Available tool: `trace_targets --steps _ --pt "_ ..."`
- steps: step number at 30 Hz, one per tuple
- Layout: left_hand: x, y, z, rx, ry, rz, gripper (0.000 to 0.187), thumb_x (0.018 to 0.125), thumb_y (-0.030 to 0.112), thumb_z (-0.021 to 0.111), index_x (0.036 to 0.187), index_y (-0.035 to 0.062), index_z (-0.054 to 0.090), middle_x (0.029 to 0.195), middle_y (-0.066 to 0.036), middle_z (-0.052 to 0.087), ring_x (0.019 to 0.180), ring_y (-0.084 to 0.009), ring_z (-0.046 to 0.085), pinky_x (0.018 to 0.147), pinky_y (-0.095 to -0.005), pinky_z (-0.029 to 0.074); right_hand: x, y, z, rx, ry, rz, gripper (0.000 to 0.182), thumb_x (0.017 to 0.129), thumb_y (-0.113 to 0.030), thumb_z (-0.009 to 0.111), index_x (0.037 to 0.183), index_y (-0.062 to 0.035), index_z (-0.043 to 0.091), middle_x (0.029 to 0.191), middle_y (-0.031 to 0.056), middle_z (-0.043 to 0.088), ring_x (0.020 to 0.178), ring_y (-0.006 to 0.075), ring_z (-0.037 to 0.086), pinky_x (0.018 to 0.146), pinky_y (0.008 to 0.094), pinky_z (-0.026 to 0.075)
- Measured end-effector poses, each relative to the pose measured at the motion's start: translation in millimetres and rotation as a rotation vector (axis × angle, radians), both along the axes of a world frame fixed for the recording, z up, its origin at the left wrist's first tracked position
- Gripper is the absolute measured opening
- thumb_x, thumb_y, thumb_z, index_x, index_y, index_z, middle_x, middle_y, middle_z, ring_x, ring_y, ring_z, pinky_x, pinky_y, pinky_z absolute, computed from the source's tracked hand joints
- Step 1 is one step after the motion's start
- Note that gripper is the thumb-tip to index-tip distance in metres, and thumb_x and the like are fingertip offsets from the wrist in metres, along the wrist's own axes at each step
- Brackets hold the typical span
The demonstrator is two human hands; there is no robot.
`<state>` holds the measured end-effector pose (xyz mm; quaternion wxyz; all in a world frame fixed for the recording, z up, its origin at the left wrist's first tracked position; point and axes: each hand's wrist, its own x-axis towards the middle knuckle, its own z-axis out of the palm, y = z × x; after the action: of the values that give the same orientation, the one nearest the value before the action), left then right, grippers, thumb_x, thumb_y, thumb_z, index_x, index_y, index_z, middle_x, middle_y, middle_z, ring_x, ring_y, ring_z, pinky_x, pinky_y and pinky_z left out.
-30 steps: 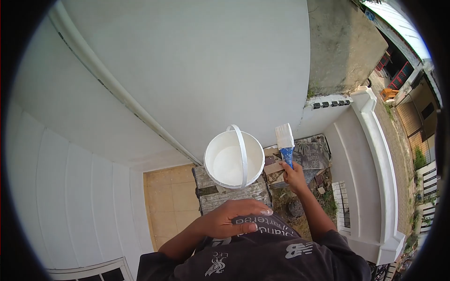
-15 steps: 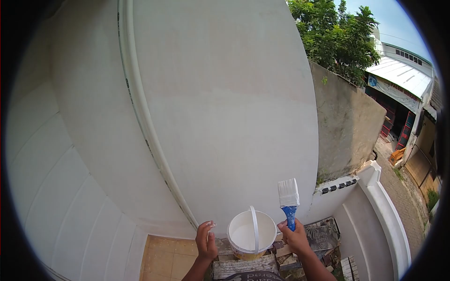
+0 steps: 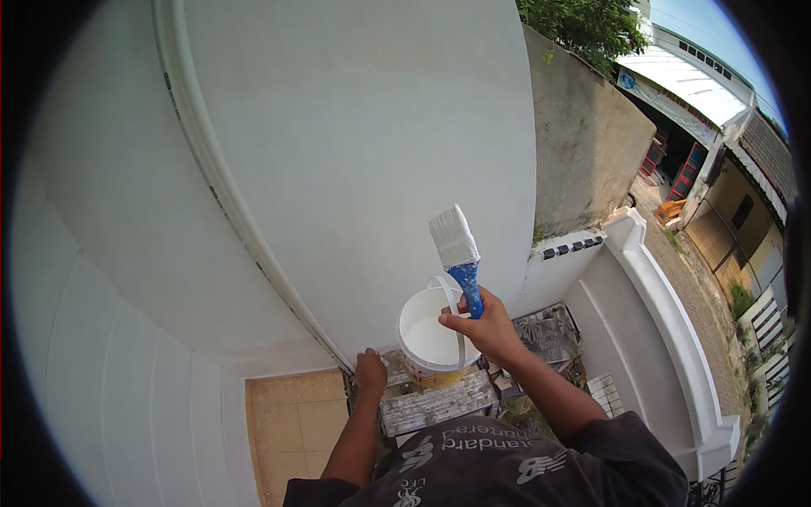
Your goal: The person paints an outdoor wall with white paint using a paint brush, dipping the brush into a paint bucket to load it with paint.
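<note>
My right hand grips the blue handle of a wide paintbrush, its bristles pointing up and coated in white. The thumb and a finger of that hand overlap the raised handle of a white bucket. The bucket has a yellow printed lower part, stands close to the wall and holds white paint. Left of the bucket, my left hand is closed with curled fingers, near the foot of the wall; I cannot tell what it holds, if anything.
A white wall rises ahead, with a pale pipe running down it on the left. Under the bucket is a paint-spattered slatted surface. Tan floor tiles lie lower left. A low white parapet curves along the right.
The right hand and brush have moved left, over the bucket's handle. The left hand has gone from open fingers to a closed fist. The view has tilted down, showing more of the shirt.
</note>
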<state>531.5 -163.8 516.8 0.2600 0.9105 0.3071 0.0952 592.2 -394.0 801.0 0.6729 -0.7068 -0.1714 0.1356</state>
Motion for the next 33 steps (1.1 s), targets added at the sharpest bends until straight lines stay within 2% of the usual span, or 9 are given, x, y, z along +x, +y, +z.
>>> trace_targets --steps 4,7,10,11,15,19,22,28,33 --pt "-2 1 6 0.022 -0.047 -0.017 0.025 0.098 0.019 0.043 0.100 -0.0003 0.058 0.095 -0.023 0.056 0.085 -0.0418 0.059 0.074 -0.0492 0.048 7 5 -18 -0.138 -0.039 -0.010 0.025 0.077 -0.009 0.073 0.084 -0.0048 0.049 0.079 0.0038 0.061 0.074 0.0108 0.060 0.065 0.0265 0.045" --pt "-1 5 -2 0.032 -0.070 -0.012 0.025 0.098 0.021 0.043 0.100 0.0011 0.059 0.094 -0.023 0.056 0.085 -0.0409 0.059 0.075 -0.0492 0.048 8 9 -26 -0.029 -0.009 -0.021 0.016 0.085 -0.005 0.066 0.086 -0.0060 0.049 0.078 0.0047 0.061 0.075 0.0101 0.057 0.069 0.0265 0.043" --pt "0 8 -8 0.054 -0.069 -0.020 0.026 0.098 0.022 0.043 0.099 0.0019 0.059 0.093 -0.022 0.057 0.085 -0.0409 0.059 0.075 -0.0495 0.048 10 4 -28 -0.054 -0.054 -0.009 0.010 0.088 -0.007 0.060 0.086 -0.0055 0.050 0.074 0.0038 0.060 0.073 0.0096 0.055 0.069 0.0267 0.043" --pt "1 8 -9 0.065 -0.067 -0.025 0.026 0.098 0.023 0.043 0.099 0.0022 0.059 0.093 -0.022 0.057 0.085 -0.0410 0.059 0.075 -0.0497 0.048 7 5 -21 -0.057 -0.070 -0.042 0.011 0.087 -0.009 0.058 0.083 -0.0023 0.050 0.071 0.0081 0.063 0.069 0.0139 0.061 0.064 0.0297 0.046" --pt "2 10 -12 0.075 -0.086 -0.039 0.026 0.097 0.023 0.044 0.099 0.0022 0.060 0.091 -0.022 0.057 0.084 -0.0412 0.058 0.074 -0.0498 0.047 7 0 -17 -0.109 -0.076 -0.033 0.012 0.086 -0.009 0.057 0.081 -0.0011 0.050 0.070 0.0098 0.062 0.068 0.0170 0.064 0.064 0.0318 0.048" --pt "0 9 -11 0.072 -0.114 -0.058 0.026 0.097 0.023 0.045 0.100 0.0026 0.061 0.089 -0.023 0.058 0.083 -0.0410 0.058 0.074 -0.0488 0.047 14 -5 -26 -0.074 -0.095 -0.023 0.009 0.086 -0.007 0.056 0.085 0.0011 0.052 0.071 0.0125 0.063 0.067 0.0214 0.065 0.065 0.0339 0.048" --pt "0 14 -17 0.076 -0.115 -0.091 0.025 0.096 0.022 0.046 0.098 0.0030 0.062 0.089 -0.023 0.059 0.084 -0.0413 0.059 0.073 -0.0482 0.047 19 -8 -32 -0.026 -0.089 0.014 0.006 0.088 -0.005 0.054 0.087 -0.0005 0.051 0.073 0.0077 0.061 0.069 0.0136 0.059 0.066 0.0302 0.046" --pt "0 20 -24 0.078 -0.148 -0.189 0.024 0.096 0.021 0.047 0.097 0.0024 0.062 0.088 -0.023 0.060 0.086 -0.0416 0.059 0.074 -0.0495 0.047 25 -13 -28 -0.069 -0.070 0.071 0.004 0.087 -0.003 0.053 0.088 0.0005 0.051 0.074 0.0086 0.061 0.071 0.0142 0.060 0.067 0.0304 0.046" --pt "1 17 -22 0.056 -0.145 -0.148 0.024 0.096 0.020 0.046 0.095 0.0015 0.061 0.087 -0.023 0.060 0.084 -0.0410 0.058 0.074 -0.0490 0.046 21 -7 -31 -0.031 -0.032 0.042 0.005 0.088 -0.004 0.054 0.089 0.0005 0.052 0.075 0.0088 0.062 0.073 0.0136 0.060 0.068 0.0304 0.047"
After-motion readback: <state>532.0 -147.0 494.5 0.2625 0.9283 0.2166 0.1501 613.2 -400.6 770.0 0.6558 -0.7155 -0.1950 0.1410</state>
